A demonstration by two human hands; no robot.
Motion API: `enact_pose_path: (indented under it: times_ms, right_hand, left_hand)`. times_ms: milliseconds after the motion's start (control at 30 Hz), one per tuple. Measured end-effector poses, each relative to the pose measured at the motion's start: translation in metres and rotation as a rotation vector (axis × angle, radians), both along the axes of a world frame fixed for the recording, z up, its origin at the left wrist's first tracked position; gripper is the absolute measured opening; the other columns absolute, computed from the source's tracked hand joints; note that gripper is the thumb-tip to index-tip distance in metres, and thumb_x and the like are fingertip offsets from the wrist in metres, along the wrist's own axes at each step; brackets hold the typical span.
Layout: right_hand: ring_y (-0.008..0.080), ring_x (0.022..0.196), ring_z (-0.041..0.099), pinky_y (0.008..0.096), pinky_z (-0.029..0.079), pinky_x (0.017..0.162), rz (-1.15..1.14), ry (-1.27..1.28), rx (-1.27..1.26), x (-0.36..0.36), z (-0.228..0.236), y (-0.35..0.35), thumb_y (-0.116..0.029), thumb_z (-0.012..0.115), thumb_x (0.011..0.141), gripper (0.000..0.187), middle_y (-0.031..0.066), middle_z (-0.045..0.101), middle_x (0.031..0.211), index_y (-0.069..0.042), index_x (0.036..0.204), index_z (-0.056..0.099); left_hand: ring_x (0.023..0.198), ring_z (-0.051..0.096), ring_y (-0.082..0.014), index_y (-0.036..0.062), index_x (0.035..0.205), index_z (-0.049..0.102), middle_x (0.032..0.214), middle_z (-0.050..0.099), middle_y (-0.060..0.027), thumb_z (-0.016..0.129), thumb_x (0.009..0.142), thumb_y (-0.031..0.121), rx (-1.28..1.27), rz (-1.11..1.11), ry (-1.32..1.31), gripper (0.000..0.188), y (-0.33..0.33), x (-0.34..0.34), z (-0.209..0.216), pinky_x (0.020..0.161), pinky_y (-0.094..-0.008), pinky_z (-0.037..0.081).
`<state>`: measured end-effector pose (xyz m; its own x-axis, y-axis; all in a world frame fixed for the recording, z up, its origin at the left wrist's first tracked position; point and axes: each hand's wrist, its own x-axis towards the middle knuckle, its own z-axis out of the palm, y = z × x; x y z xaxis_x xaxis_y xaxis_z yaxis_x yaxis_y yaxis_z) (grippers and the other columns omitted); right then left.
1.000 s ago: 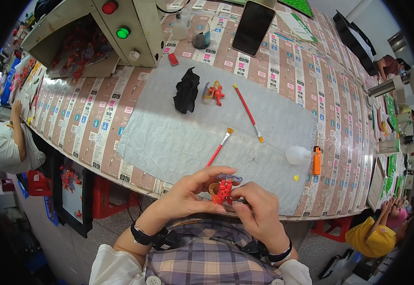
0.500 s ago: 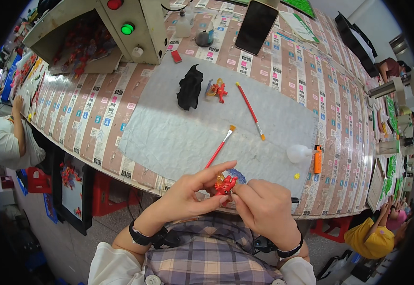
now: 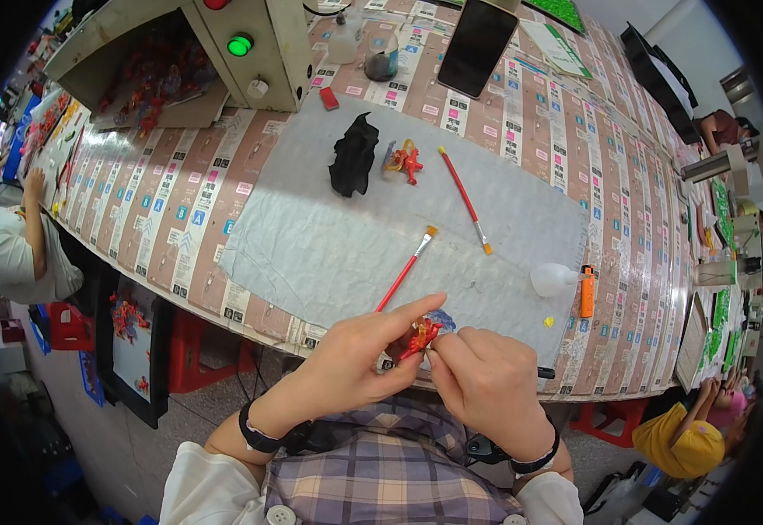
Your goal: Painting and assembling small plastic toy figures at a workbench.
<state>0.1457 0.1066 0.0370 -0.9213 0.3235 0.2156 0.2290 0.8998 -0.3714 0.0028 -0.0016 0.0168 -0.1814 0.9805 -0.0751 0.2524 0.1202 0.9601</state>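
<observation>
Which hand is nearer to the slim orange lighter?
Right. In the picture, the right hand lies below and left of the slim orange lighter; the left hand is farther left, beyond the right.

Your desk, covered in a printed pattern, with a grey sheet spread near its front edge.
On your desk [image 3: 171, 201], the grey, creased, cloth-like sheet [image 3: 329, 262] carries a crumpled matte-black piece [image 3: 353, 157], a small red, yellow and translucent-blue plastic figure [image 3: 406, 162] just beside it, and two flat-tipped brushes with slim red handles [image 3: 464, 197]. A small red block [image 3: 328, 98] lies at your sheet's far-left corner; a translucent white rounded bottle [image 3: 552, 280] lies toward its right edge, beside an upright-lying orange lighter [image 3: 587, 293]. Beyond stand a clear jar with dark contents [image 3: 381, 63] and a boxy beige metal machine [image 3: 268, 52].
</observation>
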Motion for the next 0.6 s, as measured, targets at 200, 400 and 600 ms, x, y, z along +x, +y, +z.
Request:
enact_pose_path:
  times_ms: [200,400,600]
  right_hand:
    - [0.0157,0.048,0.049,0.0290,0.037,0.042,0.003,0.005,-0.010,0.0012,-0.0022,0.0006,-0.015,0.065,0.070,0.019,0.0017,0.043,0.057,-0.010,0.066,0.047]
    - [0.0154,0.048,0.049,0.0291,0.037,0.042,0.017,-0.007,-0.010,0.0029,-0.0031,0.0013,-0.015,0.065,0.071,0.020,0.0014,0.043,0.056,-0.010,0.065,0.047]
    - [0.0160,0.048,0.050,0.0294,0.037,0.042,-0.017,0.009,-0.063,0.0036,-0.0061,0.0005,-0.015,0.065,0.072,0.019,0.0016,0.044,0.057,-0.011,0.065,0.048]
  left_hand:
    - [0.070,0.057,-0.0176,0.0031,0.127,0.047,0.085,0.061,-0.0114,0.059,0.071,0.000,0.015,0.006,0.020,0.057,0.0021,0.0006,0.0016,0.068,-0.0262,0.045]
    - [0.068,0.056,-0.0176,0.0018,0.123,0.050,0.087,0.062,-0.0121,0.059,0.071,-0.001,0.029,0.011,0.011,0.053,0.0027,0.0019,-0.0002,0.066,-0.0262,0.045]
    - [0.067,0.056,-0.0176,0.0015,0.123,0.050,0.087,0.061,-0.0121,0.058,0.071,-0.001,0.036,0.020,0.001,0.052,0.0035,0.0032,-0.0013,0.065,-0.0264,0.045]
